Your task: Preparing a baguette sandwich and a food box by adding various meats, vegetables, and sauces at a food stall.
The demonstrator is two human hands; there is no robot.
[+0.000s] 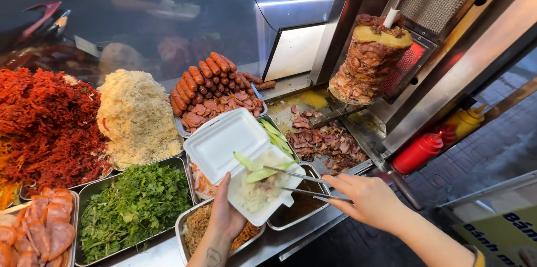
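Box: we see a white foam box [226,146], lid open and tilted back, held above the trays at centre; it contains white rice and two pale green cucumber slices [254,169].
Left hand: our left hand [225,216] grips the box from below at its near edge, thumb up on the rim; fingers closed around it.
Right hand: our right hand [363,197] is pinched narrow on metal tongs [293,183].
Tongs: the tips reach into the box and touch a cucumber slice; the two arms lie close together.
Cucumber tray: just behind the box we note more sliced cucumber [277,135], partly hidden by the lid.
Near trays: below the box sit a tray of brown shreds [198,225] and a tray of dark sauce [302,205]; left of these, chopped green herbs [131,208].
Far left: sliced pink sausage [39,230], a red shredded heap [42,121], a pale shredded heap [137,113].
Behind: red sausages [204,76] stacked over sliced meat.
Right: a meat spit [369,60] stands upright before a grill; shaved meat [324,144] lies on the steel below it.
Far right: a red bottle [417,152] and a yellow bottle [464,121] lie beside the steel frame.
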